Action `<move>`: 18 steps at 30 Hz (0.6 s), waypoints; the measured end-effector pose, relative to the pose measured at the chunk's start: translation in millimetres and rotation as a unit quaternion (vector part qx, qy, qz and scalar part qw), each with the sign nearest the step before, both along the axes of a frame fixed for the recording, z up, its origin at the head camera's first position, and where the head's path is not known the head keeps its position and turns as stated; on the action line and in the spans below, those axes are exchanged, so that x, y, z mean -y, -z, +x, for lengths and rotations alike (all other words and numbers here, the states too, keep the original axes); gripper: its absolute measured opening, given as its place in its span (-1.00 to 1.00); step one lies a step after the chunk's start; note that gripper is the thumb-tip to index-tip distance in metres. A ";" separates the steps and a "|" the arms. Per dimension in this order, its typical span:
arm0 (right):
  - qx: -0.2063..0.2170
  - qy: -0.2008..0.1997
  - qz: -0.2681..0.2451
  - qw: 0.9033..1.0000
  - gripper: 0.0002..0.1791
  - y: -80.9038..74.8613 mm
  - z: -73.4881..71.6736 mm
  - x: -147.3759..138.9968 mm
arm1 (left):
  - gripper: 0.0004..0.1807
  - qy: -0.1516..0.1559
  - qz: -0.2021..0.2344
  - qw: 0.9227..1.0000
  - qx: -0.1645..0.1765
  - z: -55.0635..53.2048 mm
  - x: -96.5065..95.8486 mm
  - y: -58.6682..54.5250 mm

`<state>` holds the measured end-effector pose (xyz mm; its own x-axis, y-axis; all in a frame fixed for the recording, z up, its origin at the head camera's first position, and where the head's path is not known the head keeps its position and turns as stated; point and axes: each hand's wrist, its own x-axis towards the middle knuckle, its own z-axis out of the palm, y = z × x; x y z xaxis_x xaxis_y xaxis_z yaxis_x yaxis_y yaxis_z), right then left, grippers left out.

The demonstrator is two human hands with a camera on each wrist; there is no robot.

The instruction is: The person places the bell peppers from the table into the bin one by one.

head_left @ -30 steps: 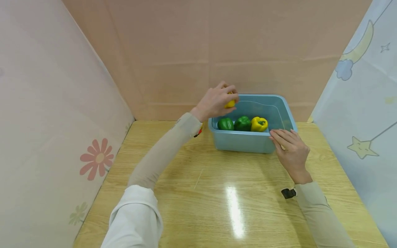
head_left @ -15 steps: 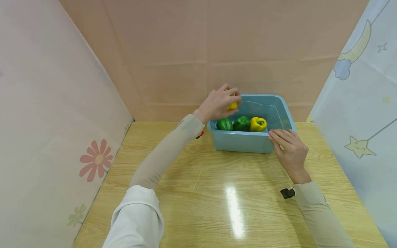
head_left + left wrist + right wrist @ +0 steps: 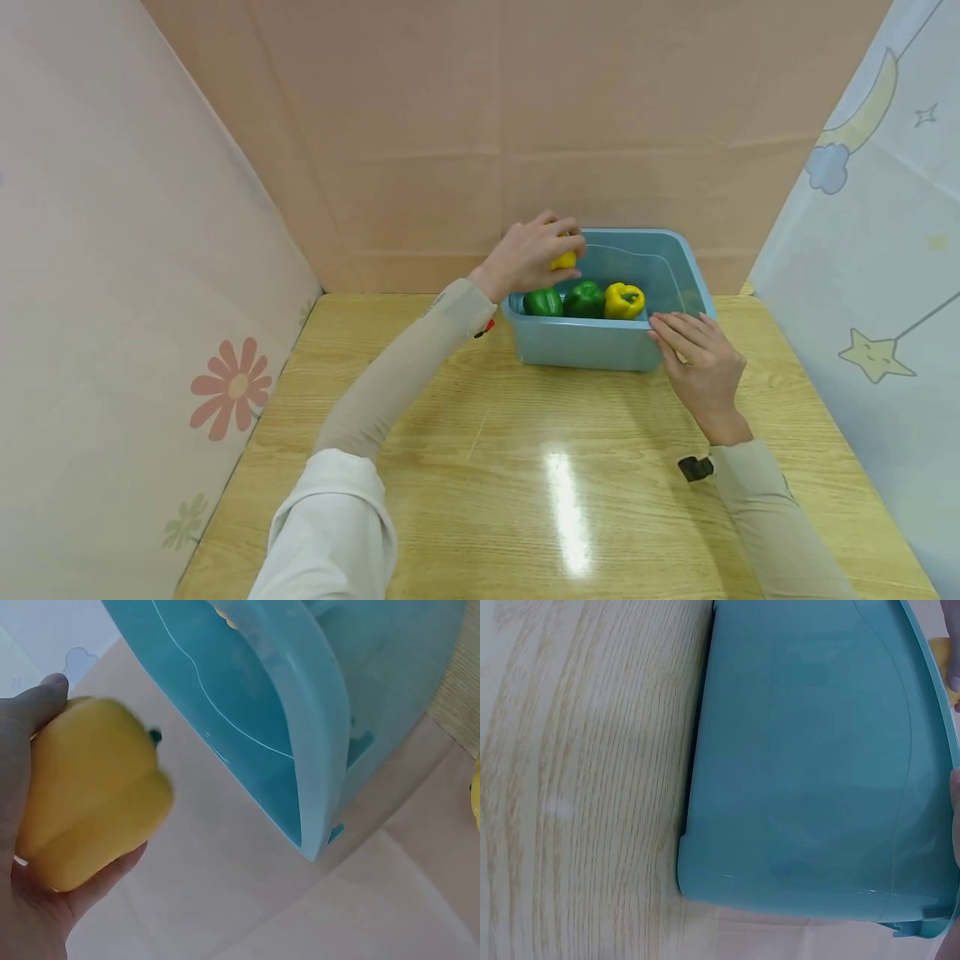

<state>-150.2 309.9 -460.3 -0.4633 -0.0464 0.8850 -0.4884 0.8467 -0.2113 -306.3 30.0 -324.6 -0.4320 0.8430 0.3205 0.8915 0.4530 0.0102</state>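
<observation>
My left hand [image 3: 528, 254] grips a yellow bell pepper [image 3: 564, 259] over the left end of a blue plastic bin [image 3: 585, 343]. In the left wrist view this bell pepper [image 3: 94, 791] sits between thumb and fingers, its green stem toward the bin [image 3: 322, 735]. Inside the bin, two green bell peppers [image 3: 543, 302] and another yellow bell pepper [image 3: 625, 301] lie in a row along the front wall. My right hand [image 3: 701, 367] holds the bin's front right rim, with the thumb below the rim; its fingertips are mostly out of the right wrist view.
A wooden table [image 3: 450, 467] bears the bin near its back edge. Behind rises a peach-coloured sheet [image 3: 405, 150], with patterned sheets at both sides. Another yellow object [image 3: 475, 796] shows at the left wrist view's right edge, outside the bin.
My left hand has shifted slightly right and down with the yellow bell pepper, farther over the bin. My right hand stays on the rim, and the peppers in the bin keep their places.
</observation>
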 end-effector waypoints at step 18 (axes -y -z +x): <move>0.002 0.001 0.004 1.000 -0.53 -1.2 -0.7 2.0 | -0.66 -0.030 0.000 0.999 0.020 -6.3 12.1 2.7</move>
